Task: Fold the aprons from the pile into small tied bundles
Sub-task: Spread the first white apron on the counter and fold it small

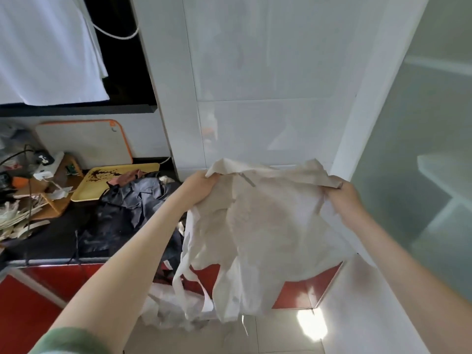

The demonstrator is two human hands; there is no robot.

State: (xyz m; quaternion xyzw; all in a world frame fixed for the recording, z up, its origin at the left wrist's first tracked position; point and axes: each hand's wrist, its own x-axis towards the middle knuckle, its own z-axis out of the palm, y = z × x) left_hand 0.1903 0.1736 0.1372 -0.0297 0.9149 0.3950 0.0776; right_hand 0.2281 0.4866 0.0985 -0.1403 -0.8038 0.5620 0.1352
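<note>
Holding the cream apron (268, 226) up in the air by its top edge, one corner per hand, well clear of the dark worktop (56, 241). My read: it's being spread flat to find the edges before the first fold, so folding hasn't started on this one. Left hand (201, 183) has fingers curled round the upper left corner, cloth bunched in the grip. Right hand (343, 198) pinches the upper right corner, fingers closed on the fabric. Neither hand is open. Apron body hangs between them in front of the white wall panel (268, 72), and its long ties (189, 282) dangle loose down the left side toward the floor, so they'll need gathering before any tying. Pile of dark aprons (132, 208) sits on the worktop just left of the left forearm, partly overlapping a yellow tray (86, 187). More pale cloth (163, 307) hangs low under the ties; can't tell what it is.
</note>
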